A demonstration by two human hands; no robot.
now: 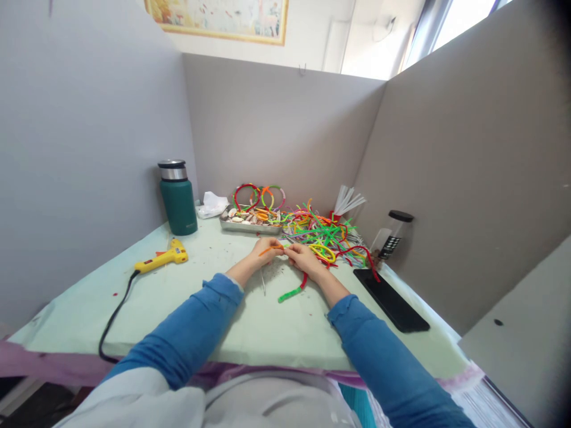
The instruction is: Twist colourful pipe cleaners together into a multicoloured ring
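Observation:
Over the middle of the table, my left hand (266, 246) pinches an orange pipe cleaner (266, 250), its fingers closed. My right hand (303, 258) meets it fingertip to fingertip, pinched at the other end of the orange strand; the exact contact is too small to make out. Below the right hand hangs or lies a strip wound in green and red (291, 294), its upper part hidden by that hand. A thin pale stick (263, 282) lies under the left hand. Yellow pipe cleaner loops (323, 253) sit just right of the right hand.
Behind the hands are a metal tray (250, 227) of shells, colourful rings (247, 196) and a heap of pipe cleaners (321, 226). A green bottle (178, 202) and yellow glue gun (163, 257) with cord stand left; a black phone (392, 300) and clear bottle (392, 235) right. Grey partitions (285, 119) enclose the table.

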